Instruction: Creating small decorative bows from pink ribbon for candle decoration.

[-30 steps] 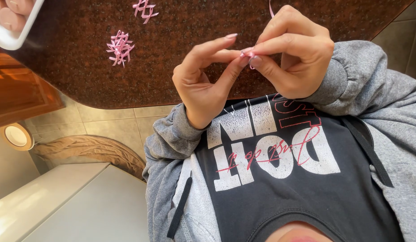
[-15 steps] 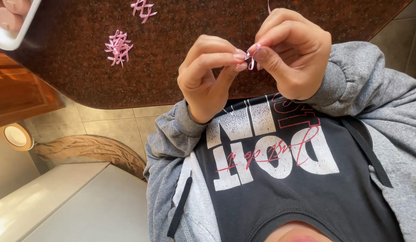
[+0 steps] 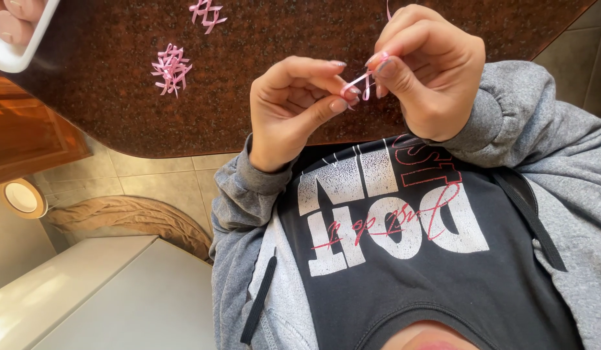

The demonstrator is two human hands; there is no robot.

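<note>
The left hand (image 3: 294,113) is pinching one end of a thin pink ribbon (image 3: 360,83) between thumb and forefinger, with the other fingers loosely curled beneath. The right hand (image 3: 433,71) is gripping the other end between thumb and fingertips, its fingers bunched tight. The ribbon is being held in the air between the two hands, just above the person's chest and in front of the near edge of the dark speckled countertop (image 3: 281,32).

Half a second ago the left fingers were curled in close against the right hand; now the left forefinger is stretching out and a short length of ribbon is showing between the hands, which are sitting slightly lower in view.

Farther out on the countertop, a small pile of pink ribbon loops (image 3: 171,68) is lying well apart from the hands, and a second cluster (image 3: 206,13) is lying beyond it. A white tray (image 3: 19,59) holding pale pink rounded pieces is poking in at the corner.

The tray and the second cluster are being cut off by the frame edge. The right fingers are hiding how the ribbon is folded, and a strand running upward from them is leaving the picture.
</note>
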